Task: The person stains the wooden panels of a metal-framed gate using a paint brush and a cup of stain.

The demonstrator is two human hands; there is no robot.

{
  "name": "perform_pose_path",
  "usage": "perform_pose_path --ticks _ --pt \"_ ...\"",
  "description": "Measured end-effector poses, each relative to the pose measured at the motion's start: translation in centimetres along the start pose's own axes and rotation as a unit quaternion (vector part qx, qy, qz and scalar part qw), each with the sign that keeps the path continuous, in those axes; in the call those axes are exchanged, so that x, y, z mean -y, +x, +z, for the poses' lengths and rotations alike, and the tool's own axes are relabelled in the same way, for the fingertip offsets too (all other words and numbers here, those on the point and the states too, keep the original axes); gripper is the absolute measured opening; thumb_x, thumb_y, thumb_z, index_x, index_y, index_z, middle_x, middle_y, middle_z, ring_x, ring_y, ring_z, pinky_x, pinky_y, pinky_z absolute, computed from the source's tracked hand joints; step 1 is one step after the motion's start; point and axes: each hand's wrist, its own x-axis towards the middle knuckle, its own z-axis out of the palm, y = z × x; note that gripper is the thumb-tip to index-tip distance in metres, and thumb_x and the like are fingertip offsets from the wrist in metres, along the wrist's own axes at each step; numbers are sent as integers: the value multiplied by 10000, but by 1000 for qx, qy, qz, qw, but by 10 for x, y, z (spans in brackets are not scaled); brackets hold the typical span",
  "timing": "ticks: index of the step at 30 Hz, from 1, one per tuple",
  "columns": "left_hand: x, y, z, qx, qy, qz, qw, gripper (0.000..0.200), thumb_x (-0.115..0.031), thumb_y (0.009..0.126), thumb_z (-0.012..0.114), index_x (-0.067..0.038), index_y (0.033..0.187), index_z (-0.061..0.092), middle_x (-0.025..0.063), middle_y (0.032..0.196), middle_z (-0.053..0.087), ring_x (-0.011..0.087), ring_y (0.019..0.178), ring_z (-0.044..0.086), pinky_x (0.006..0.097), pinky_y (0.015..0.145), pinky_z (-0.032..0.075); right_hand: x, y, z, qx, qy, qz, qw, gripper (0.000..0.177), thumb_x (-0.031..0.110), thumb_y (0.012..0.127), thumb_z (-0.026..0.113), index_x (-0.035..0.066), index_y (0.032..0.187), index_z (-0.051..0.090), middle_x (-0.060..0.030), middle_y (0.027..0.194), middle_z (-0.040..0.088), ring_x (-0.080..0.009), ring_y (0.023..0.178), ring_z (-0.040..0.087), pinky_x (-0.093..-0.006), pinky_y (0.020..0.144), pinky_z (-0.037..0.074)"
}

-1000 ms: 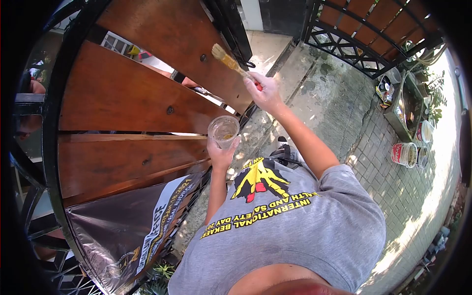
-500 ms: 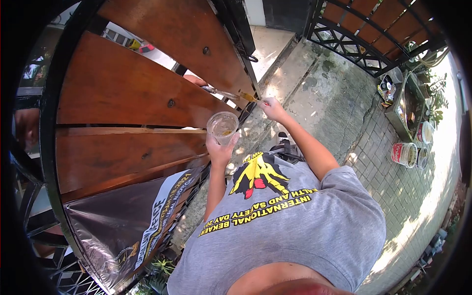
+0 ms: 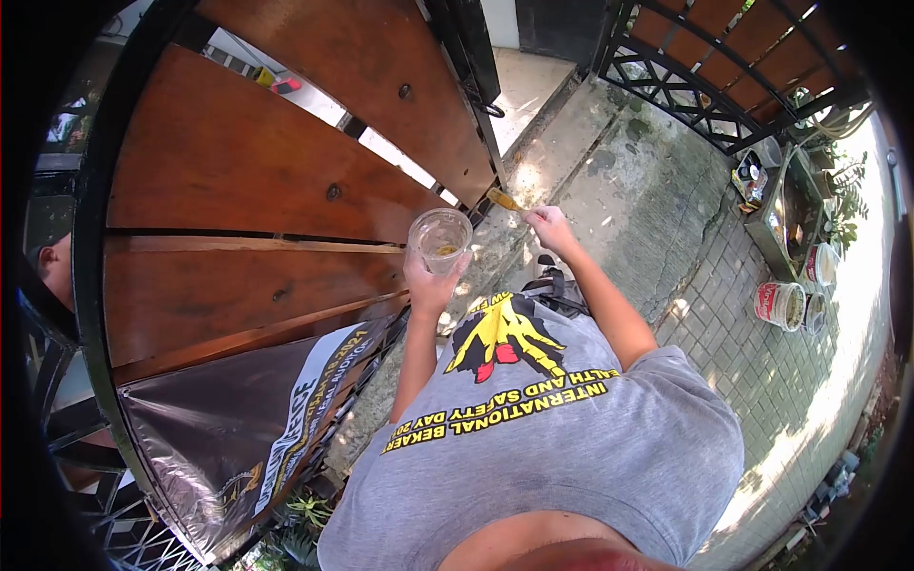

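One brush [image 3: 505, 199] lower than before — two hands [image 3: 548, 231] [image 3: 429, 287], right curled round it, left round one cup [image 3: 441, 233]

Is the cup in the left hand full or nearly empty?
Nearly empty, it seems: the clear cup, held by the left hand, shows only a small brownish patch low inside.

Bright daylight, dappled shade, dark-rimmed fisheye distortion

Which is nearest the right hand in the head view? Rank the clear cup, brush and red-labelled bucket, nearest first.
From the right hand:
1. Brush: held in it.
2. Clear cup: left of it, in the left hand.
3. Red-labelled bucket: well off right.
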Motion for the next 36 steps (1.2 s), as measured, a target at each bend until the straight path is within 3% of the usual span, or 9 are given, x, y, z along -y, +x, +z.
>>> perform_pose_path --ticks 8,12,15,16,19,20,24,31,36 --pt "-1 5 -2 -50 -17 -16 998 649 -207 732 940 -8 1259 618 118 1200 680 241 1084 659 380 978 516 46 -14 -20 -27 20 -135 990 322 278 974 703 -41 949 743 26 674 586 -66 632 503 -281 569 411" --pt "4 5 -8 -45 55 11 997 676 -145 744 932 -2 1307 586 108 1222 673 214 1116 650 361 995 510 105 -53 -38 -27 182 -134 974 281 259 997 695 -7 925 752 55 684 575 -32 598 485 -227 535 382" --pt "-2 3 -6 -49 82 11 995 689 -105 699 935 0 1292 599 120 1217 666 235 1114 651 365 990 509 137 -73 -50 6 172 -208 963 311 240 1044 613 21 843 702 32 634 528 -55 588 477 -244 535 359" --pt "-4 5 -4 -59 70 16 996 673 -110 667 934 -2 1257 628 131 1195 660 271 1099 653 380 976 509 147 -76 -50 39 137 -296 944 296 216 1029 615 9 831 691 -6 649 536 -91 590 489 -282 547 382" --pt "-8 4 -3 -61 68 4 996 667 -95 618 922 -7 1224 659 144 1191 649 310 1095 656 398 968 512 178 -97 -38 85 -13 -347 934 240 170 983 650 -8 823 669 -62 668 543 -154 587 514 -322 551 404" --pt "-8 6 -2 -59 69 4 996 665 -96 620 923 -8 1224 659 144 1191 649 311 1095 657 400 966 515 181 -99 -33 89 -52 -394 913 169 136 935 703 -6 846 678 -119 697 562 -249 597 545 -351 560 432" --pt "-20 7 0 -45 101 18 994 655 -117 622 924 -16 1216 668 150 1193 654 326 1081 665 414 942 533 175 -98 -17 111 -135 -425 888 156 154 908 763 15 974 734 -144 772 636 -350 658 604 -407 592 493" --pt "-6 5 -3 -20 174 122 977 685 -151 605 928 -21 1228 672 152 1193 662 323 1076 672 410 944 536 169 -101 -8 79 -213 -446 865 231 199 913 766 13 1047 739 -149 858 667 -360 726 657 -411 647 548" --pt "-14 4 -3 -52 137 70 987 671 -159 618 933 -17 1221 675 151 1179 663 321 1063 675 404 939 538 169 -102 -14 91 -121 -416 897 222 182 936 746 2 1066 745 -125 813 652 -294 699 655 -367 651 529"
